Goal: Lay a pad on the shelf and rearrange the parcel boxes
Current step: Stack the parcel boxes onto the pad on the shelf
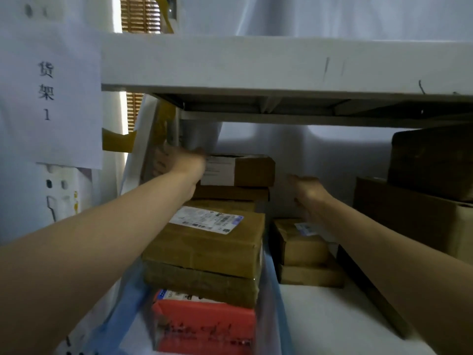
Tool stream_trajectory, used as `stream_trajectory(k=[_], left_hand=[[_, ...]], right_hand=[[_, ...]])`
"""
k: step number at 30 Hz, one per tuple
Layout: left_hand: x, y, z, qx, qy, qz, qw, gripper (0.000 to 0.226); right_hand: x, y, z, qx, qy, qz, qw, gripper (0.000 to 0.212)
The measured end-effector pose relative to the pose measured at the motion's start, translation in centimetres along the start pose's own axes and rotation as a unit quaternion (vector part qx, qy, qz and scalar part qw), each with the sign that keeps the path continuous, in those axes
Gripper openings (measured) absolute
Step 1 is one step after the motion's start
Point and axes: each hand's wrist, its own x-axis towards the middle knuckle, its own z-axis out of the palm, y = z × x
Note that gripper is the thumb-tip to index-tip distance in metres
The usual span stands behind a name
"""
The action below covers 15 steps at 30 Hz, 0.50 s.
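Left hand grips the top parcel box's left end; right hand, fingers relaxed, hangs just right of it.

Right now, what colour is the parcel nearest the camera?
Red-orange parcel, with dark scribbles and a white label at its far edge; the head view shows it.
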Motion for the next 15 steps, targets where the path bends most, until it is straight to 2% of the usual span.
stream_trajectory(k=[3, 5, 6, 7, 9, 10, 11, 13, 15], left_hand=[[-2.7, 0.9, 1.2, 0.014, -0.068, 0.054, 0.996, 0.080], [-4.9, 1.6, 2.0, 0.031, -0.123, 0.072, 0.989, 0.082], [-6.1, 2.0, 2.3, 0.039, -0.146, 0.082, 0.985, 0.081], [-7.3, 2.5, 2.4, 0.048, -0.170, 0.090, 0.980, 0.073], [-8.9, 2.9, 2.9, 0.060, -0.227, 0.100, 0.967, 0.036], [-9.6, 3.0, 3.2, 0.066, -0.252, 0.104, 0.960, 0.021], [-10.1, 3.1, 3.4, 0.075, -0.274, 0.118, 0.952, 0.016], [-10.7, 3.0, 3.6, 0.110, -0.302, 0.153, 0.935, 0.023], [-10.8, 2.7, 3.6, 0.143, -0.326, 0.167, 0.920, 0.023]], right_hand=[[0.0, 3.2, -2.1, -0.037, 0.015, 0.016, 0.999, 0.040], [-0.5, 5.4, -3.0, -0.081, 0.022, 0.037, 0.996, 0.049], [-0.7, 6.5, -3.3, -0.119, 0.019, 0.046, 0.992, 0.064], [-1.1, 7.2, -3.4, -0.159, 0.020, 0.057, 0.985, 0.088], [-1.6, 8.5, -3.1, -0.202, 0.007, 0.079, 0.976, 0.134], [-1.6, 9.3, -2.8, -0.206, -0.009, 0.087, 0.975, 0.142], [-1.9, 9.5, -2.3, -0.201, -0.021, 0.096, 0.975, 0.143], [-2.1, 10.0, -1.2, -0.202, -0.016, 0.112, 0.973, 0.148], [-2.4, 10.1, -0.2, -0.258, 0.000, 0.113, 0.959, 0.144]])
